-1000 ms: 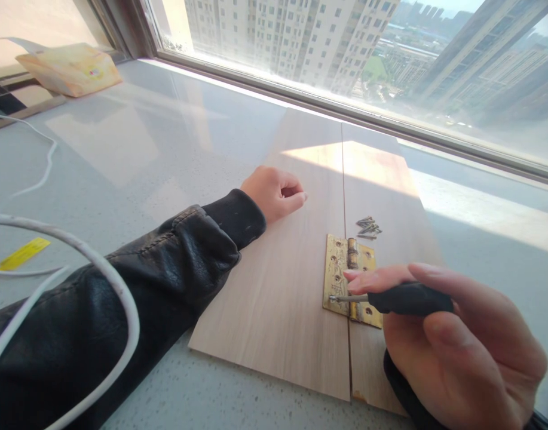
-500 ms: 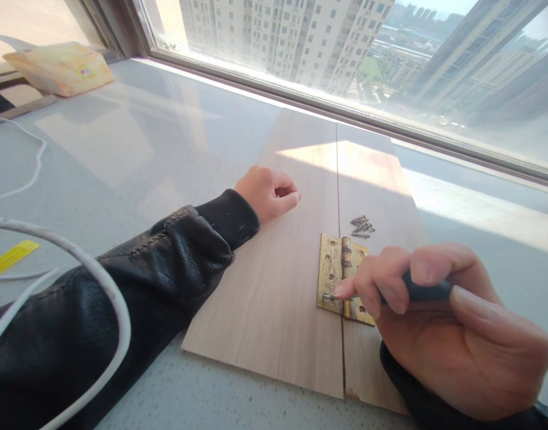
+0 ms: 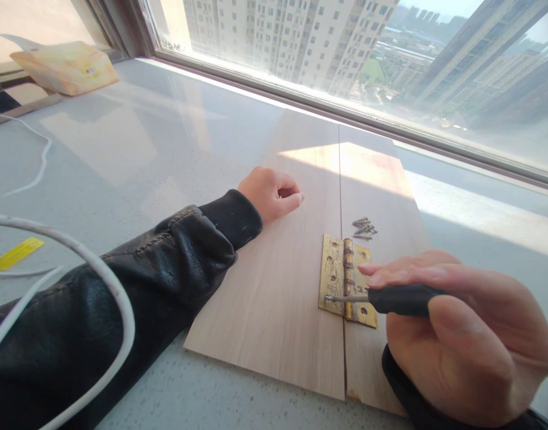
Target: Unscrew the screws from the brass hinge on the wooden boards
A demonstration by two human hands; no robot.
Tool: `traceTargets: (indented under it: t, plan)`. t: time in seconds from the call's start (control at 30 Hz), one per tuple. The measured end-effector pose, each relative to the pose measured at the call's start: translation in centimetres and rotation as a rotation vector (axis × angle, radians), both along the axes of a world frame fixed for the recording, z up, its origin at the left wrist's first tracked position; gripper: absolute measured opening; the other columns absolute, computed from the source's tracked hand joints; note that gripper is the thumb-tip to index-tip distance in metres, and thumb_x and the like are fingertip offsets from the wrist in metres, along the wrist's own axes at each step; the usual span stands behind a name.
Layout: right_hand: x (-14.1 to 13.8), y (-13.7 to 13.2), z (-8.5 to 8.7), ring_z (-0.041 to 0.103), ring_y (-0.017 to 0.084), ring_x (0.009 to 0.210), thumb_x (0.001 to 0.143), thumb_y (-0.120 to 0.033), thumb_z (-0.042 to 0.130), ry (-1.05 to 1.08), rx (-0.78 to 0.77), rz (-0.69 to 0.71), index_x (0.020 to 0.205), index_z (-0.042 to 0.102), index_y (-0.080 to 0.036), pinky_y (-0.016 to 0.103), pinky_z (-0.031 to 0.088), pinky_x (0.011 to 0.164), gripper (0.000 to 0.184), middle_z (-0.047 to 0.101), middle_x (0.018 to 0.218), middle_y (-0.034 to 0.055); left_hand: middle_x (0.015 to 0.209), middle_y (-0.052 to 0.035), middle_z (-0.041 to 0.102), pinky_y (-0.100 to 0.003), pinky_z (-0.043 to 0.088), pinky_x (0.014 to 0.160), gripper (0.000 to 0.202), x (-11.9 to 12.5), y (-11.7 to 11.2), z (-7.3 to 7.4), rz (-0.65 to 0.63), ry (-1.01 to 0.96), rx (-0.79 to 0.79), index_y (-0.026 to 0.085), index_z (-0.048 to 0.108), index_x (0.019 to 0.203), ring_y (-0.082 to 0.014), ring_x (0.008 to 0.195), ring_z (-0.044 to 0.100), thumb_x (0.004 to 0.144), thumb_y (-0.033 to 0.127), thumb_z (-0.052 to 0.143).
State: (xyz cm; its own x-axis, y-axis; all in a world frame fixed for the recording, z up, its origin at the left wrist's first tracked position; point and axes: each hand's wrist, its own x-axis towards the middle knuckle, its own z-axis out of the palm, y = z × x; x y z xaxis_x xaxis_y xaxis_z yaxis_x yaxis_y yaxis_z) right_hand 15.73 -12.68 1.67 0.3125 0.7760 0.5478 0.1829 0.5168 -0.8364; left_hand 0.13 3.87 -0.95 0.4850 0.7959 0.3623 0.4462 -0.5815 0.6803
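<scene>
A screwdriver [image 3: 406,298] with a dark handle is in my right hand [image 3: 473,334], thumb below and fingers along the top. Its metal shaft reaches left across a worn brass hinge [image 3: 348,263], and the tip meets a screw [image 3: 329,298] at the lower hole of the left leaf. The hinge lies open over the seam between two pale wooden boards [image 3: 274,310]. My left hand [image 3: 271,194] rests on the left board with fingers curled and thumb pressed to the forefinger; whatever is in them, if anything, is too small to name. Several loose screws [image 3: 364,228] lie above the hinge.
A white cable [image 3: 121,310] loops across the left foreground, near a yellow tag [image 3: 16,254]. A soft orange-yellow packet [image 3: 72,68] sits at the back left. Behind the speckled stone sill [image 3: 134,155] runs a window frame [image 3: 274,95].
My right fingers have loosened and straightened along the screwdriver handle, so the shaft now shows. The forefinger has left the screw's side. My left hand stays in place.
</scene>
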Motion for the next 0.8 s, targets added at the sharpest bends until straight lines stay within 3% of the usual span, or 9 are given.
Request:
traceTargets:
  t: [0.17,0.43,0.57,0.7,0.8]
  plan:
    - [-0.2,-0.3,0.5,0.065,0.02,0.072,0.085,-0.024,0.057,0.07,-0.146,0.049,0.09,0.07,-0.021,0.039,0.053,0.069,0.014,0.069,0.076,0.0016,0.05,0.0016,0.053,-0.022,0.031,0.049,0.02,0.0,0.0,0.1,-0.01,0.004,-0.002,0.01,0.071,0.067,-0.0065,0.049,0.042,0.075,0.024,0.06]
    - [-0.3,-0.2,1.1,0.052,0.012,0.055,0.095,-0.024,0.038,0.252,-0.254,0.372,0.083,0.062,-0.024,0.039,0.056,0.065,0.027,0.053,0.06,-0.0039,0.051,0.0016,0.054,-0.022,0.03,0.049,0.019,-0.1,0.0,0.1,-0.003,0.009,-0.011,0.011,0.071,0.066,-0.006,0.048,0.041,0.075,0.024,0.06]
    - [-0.9,-0.4,0.9,0.047,0.012,0.058,0.089,-0.047,0.049,0.296,-0.267,0.306,0.078,0.056,-0.024,0.032,0.047,0.061,0.026,0.048,0.061,-0.0042,0.052,0.0011,0.055,-0.022,0.032,0.05,0.019,-0.1,-0.1,0.1,0.001,0.01,-0.017,0.011,0.071,0.067,-0.0066,0.049,0.043,0.075,0.025,0.061]
    - [-0.7,-0.8,0.4,0.05,0.016,0.073,0.085,-0.031,0.057,0.167,-0.219,0.313,0.086,0.057,-0.024,0.035,0.045,0.069,0.007,0.051,0.078,0.0,0.054,0.0003,0.058,-0.023,0.032,0.051,0.02,0.0,-0.2,0.1,0.004,0.004,-0.019,0.011,0.071,0.067,-0.0073,0.05,0.043,0.076,0.025,0.06]
    - [0.0,-0.8,0.0,0.051,0.019,0.085,0.083,-0.027,0.061,0.044,-0.181,0.284,0.09,0.063,-0.025,0.04,0.043,0.079,0.008,0.053,0.09,0.0035,0.055,-0.0004,0.059,-0.024,0.033,0.051,0.02,-0.1,-0.2,0.2,0.006,0.004,-0.026,0.011,0.072,0.067,-0.0078,0.051,0.043,0.076,0.025,0.06]
